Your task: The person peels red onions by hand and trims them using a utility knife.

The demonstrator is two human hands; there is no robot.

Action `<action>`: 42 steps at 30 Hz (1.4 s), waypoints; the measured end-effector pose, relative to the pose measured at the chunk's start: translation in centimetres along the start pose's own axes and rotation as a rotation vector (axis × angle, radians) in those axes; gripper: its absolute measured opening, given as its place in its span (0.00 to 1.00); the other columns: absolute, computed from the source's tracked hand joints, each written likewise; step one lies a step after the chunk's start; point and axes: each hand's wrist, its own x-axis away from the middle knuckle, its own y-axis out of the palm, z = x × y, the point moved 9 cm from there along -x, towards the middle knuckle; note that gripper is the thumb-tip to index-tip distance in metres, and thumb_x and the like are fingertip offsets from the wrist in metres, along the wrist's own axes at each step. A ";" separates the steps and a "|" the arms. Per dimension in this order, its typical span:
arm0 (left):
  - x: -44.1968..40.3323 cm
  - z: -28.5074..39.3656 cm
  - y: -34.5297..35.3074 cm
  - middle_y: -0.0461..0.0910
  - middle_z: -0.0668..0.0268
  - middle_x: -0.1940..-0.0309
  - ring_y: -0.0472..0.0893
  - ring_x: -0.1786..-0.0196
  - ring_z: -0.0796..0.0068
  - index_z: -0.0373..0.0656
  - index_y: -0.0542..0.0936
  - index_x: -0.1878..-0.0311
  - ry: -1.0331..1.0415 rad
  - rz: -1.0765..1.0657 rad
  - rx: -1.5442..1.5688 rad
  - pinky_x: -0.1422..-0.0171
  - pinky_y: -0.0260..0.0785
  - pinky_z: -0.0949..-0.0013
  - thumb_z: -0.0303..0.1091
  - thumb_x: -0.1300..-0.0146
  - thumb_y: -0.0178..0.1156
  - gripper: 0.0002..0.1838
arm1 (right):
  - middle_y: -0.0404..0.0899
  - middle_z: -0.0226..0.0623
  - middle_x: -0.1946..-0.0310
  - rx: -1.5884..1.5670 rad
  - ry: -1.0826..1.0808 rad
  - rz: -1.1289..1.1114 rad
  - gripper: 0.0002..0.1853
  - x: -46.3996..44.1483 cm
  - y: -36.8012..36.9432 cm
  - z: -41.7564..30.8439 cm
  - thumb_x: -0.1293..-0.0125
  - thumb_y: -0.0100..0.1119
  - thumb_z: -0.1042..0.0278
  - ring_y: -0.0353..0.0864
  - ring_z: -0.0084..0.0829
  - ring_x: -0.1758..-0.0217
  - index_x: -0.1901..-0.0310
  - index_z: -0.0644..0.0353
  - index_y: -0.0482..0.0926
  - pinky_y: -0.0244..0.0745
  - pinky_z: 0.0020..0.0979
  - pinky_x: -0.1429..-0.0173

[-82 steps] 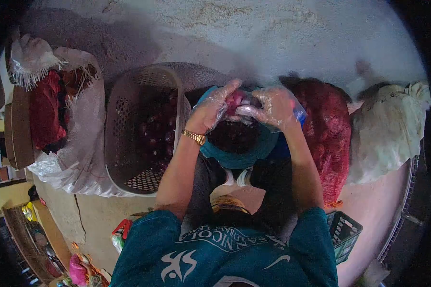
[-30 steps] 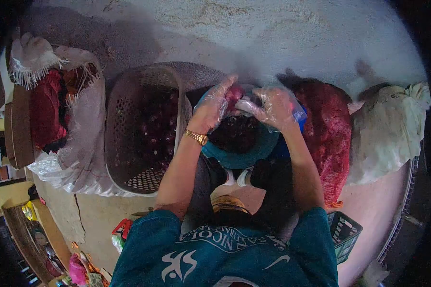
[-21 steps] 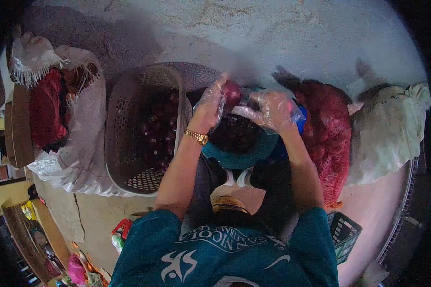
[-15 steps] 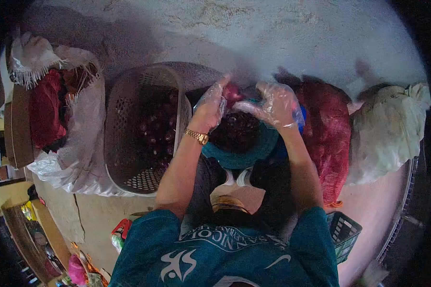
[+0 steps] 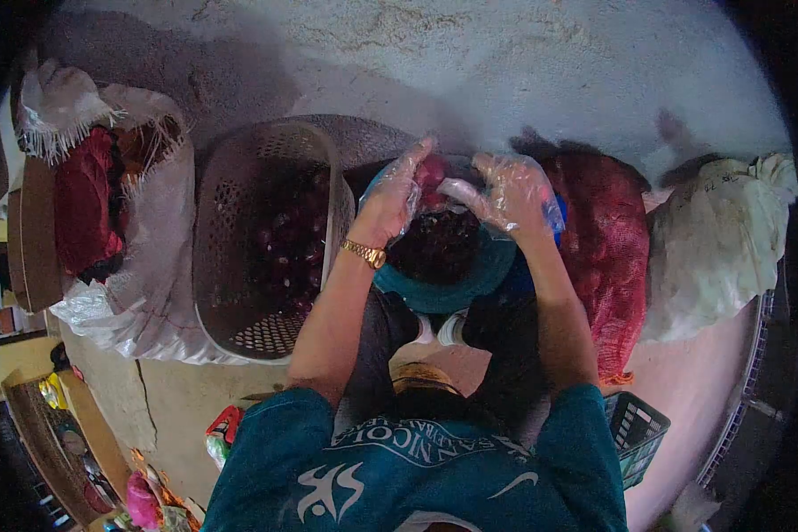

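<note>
A red onion [image 5: 430, 173] is gripped in my left hand [image 5: 390, 199], which wears a clear plastic glove and has a gold watch at the wrist. My right hand [image 5: 510, 195], gloved the same way, is beside it with the thumb stretched toward the onion; whether the thumb touches it I cannot tell. The right fingers are bent and apart from the thumb. Below both hands, a teal basin [image 5: 457, 297] between my knees contains dark reddish-purple pieces [image 5: 439, 244], perhaps onions or skins.
Left of the basin, a grey perforated basket [image 5: 217, 257] holds many red onions [image 5: 293, 235]. A white woven sack [image 5: 164, 266] stands farther left. On the right are a full red mesh sack [image 5: 603, 239], a whitish sack [image 5: 718, 239] and a dark green crate [image 5: 637, 434]. A wall [image 5: 505, 71] rises ahead.
Both hands stay almost in place above the basin, the onion still in the left. The right thumb and fingers have shifted very slightly.
</note>
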 end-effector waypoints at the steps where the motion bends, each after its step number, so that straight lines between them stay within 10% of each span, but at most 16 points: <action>1: 0.2 0.1 0.1 0.78 0.69 0.67 0.78 0.68 0.76 0.45 0.78 0.57 0.003 0.009 0.004 0.68 0.76 0.67 0.52 0.38 0.63 0.20 | 0.82 0.51 0.68 0.000 0.001 0.000 0.29 -0.1 -0.1 -0.1 0.44 0.62 0.38 0.82 0.52 0.64 0.63 0.63 0.82 0.75 0.45 0.59; 10: -1.0 -0.7 -1.4 0.82 0.65 0.65 0.82 0.65 0.70 0.42 0.80 0.57 0.024 0.042 0.025 0.57 0.77 0.65 0.53 0.36 0.59 0.21 | 0.82 0.50 0.72 0.021 -0.039 -0.043 0.30 0.2 1.2 0.1 0.38 0.52 0.37 0.83 0.49 0.67 0.62 0.62 0.83 0.76 0.45 0.63; 19: 0.5 1.0 -0.4 0.80 0.63 0.59 0.81 0.58 0.69 0.41 0.76 0.50 0.080 0.079 0.120 0.48 0.75 0.64 0.49 0.34 0.58 0.21 | 0.81 0.46 0.74 -0.009 -0.247 -0.133 0.24 0.8 2.6 -2.1 0.45 0.64 0.41 0.81 0.49 0.69 0.65 0.58 0.83 0.74 0.45 0.63; 25: -0.6 -0.1 -0.7 0.81 0.64 0.60 0.82 0.58 0.70 0.41 0.77 0.51 0.050 -0.027 0.148 0.53 0.78 0.65 0.46 0.32 0.56 0.18 | 0.83 0.46 0.73 -0.095 0.076 0.035 0.42 -0.2 0.4 0.2 0.59 0.60 0.20 0.84 0.47 0.67 0.67 0.61 0.81 0.77 0.44 0.65; 42: -1.0 -1.0 -0.8 0.79 0.59 0.52 0.80 0.50 0.60 0.38 0.75 0.49 0.032 -0.177 0.418 0.44 0.76 0.54 0.43 0.31 0.52 0.18 | 0.82 0.53 0.73 -0.076 0.083 0.163 0.32 0.0 0.3 0.6 0.46 0.63 0.35 0.84 0.51 0.66 0.59 0.62 0.81 0.77 0.44 0.64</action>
